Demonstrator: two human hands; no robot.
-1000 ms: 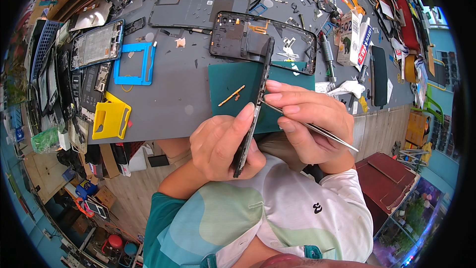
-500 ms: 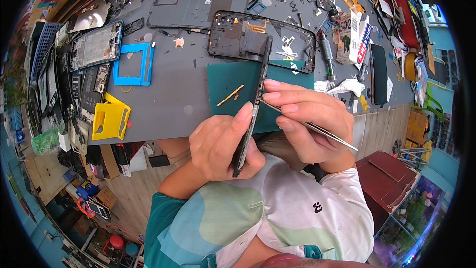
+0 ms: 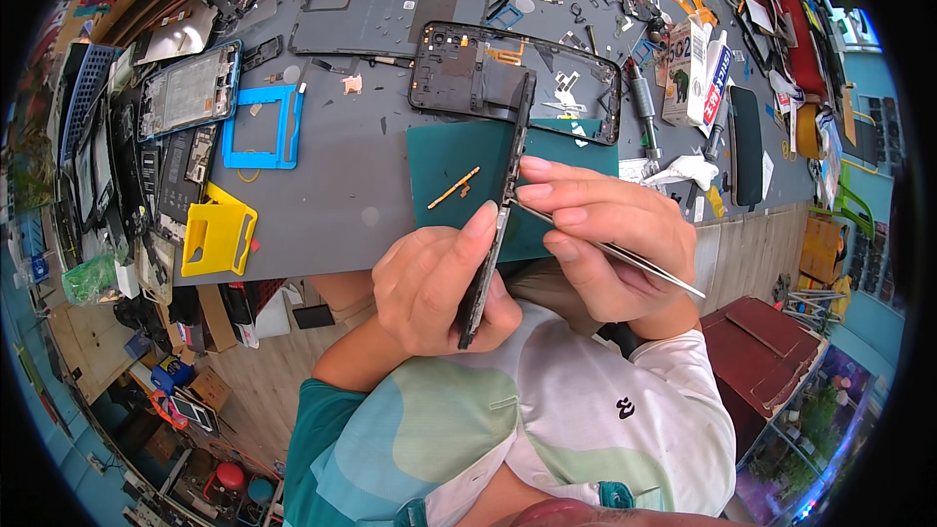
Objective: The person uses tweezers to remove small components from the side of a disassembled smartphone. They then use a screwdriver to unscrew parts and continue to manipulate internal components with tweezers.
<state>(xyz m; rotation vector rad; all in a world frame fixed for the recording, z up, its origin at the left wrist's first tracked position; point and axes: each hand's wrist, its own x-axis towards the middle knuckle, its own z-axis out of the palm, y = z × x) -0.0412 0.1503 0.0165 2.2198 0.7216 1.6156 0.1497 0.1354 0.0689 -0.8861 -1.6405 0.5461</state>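
Observation:
My left hand point(image 3: 429, 278) is closed on a thin dark phone point(image 3: 521, 127), tilted up so that its narrow edge faces me. Thumb and fingers grip its lower part. In my right hand point(image 3: 625, 244) a pair of metal tweezers point(image 3: 649, 265) is pinched, its tips against the phone's edge near the middle. What the tips touch is too small to make out. Below the phone lies a green mat point(image 3: 434, 151), with a thin gold-coloured strip point(image 3: 455, 187) and a tiny copper-coloured piece point(image 3: 465, 191) on it.
Behind the mat are an opened phone housing point(image 3: 449, 68) and a grey back cover point(image 3: 361, 24). Blue point(image 3: 264, 151) and yellow point(image 3: 219, 234) plastic frames lie left. A screwdriver point(image 3: 642, 107), small box point(image 3: 683, 78), white tube point(image 3: 718, 83) and black phone point(image 3: 746, 146) are right.

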